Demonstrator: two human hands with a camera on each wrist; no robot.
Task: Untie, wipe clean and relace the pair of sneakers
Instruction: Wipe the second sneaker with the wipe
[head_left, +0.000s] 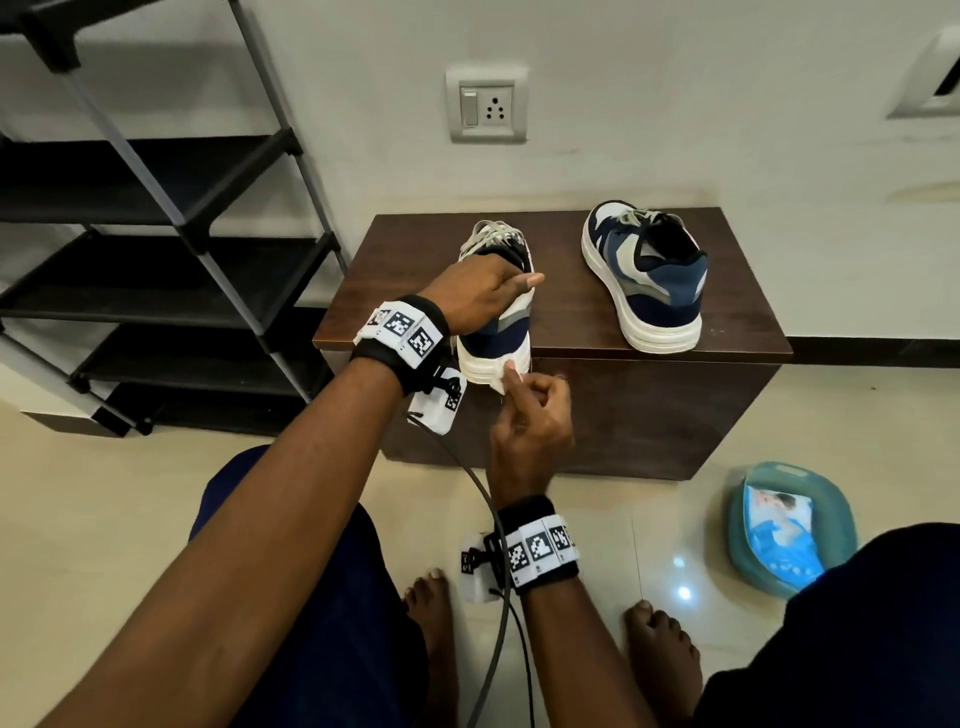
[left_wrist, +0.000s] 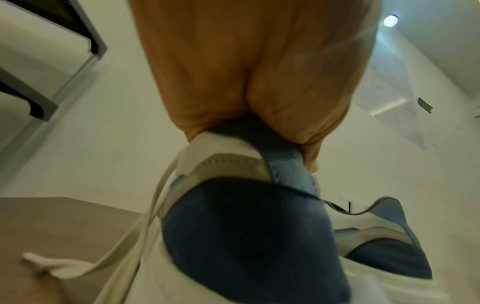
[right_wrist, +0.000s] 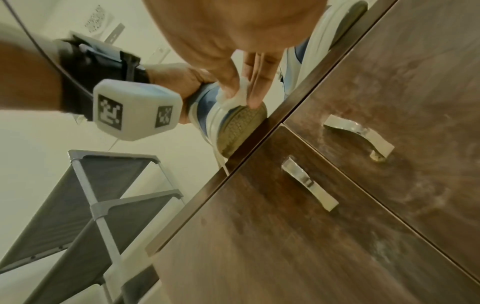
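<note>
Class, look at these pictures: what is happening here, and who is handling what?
A person is cleaning a sneaker. The left hand grips the near sneaker by its heel collar, tipping it at the front edge of the wooden cabinet. The right hand pinches a white wipe against its white sole. The other sneaker stands untouched on the cabinet.

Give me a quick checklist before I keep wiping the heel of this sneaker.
1. Left hand grips the sneaker at the collar: ok.
2. Right hand pinches the white wipe: ok.
3. Wipe touches the white midsole at the heel: ok.
4. Heel overhangs the cabinet edge, sole exposed: ok.
5. Laces fully untied: cannot tell.
6. Second sneaker stands apart, out of the way: ok.
</note>
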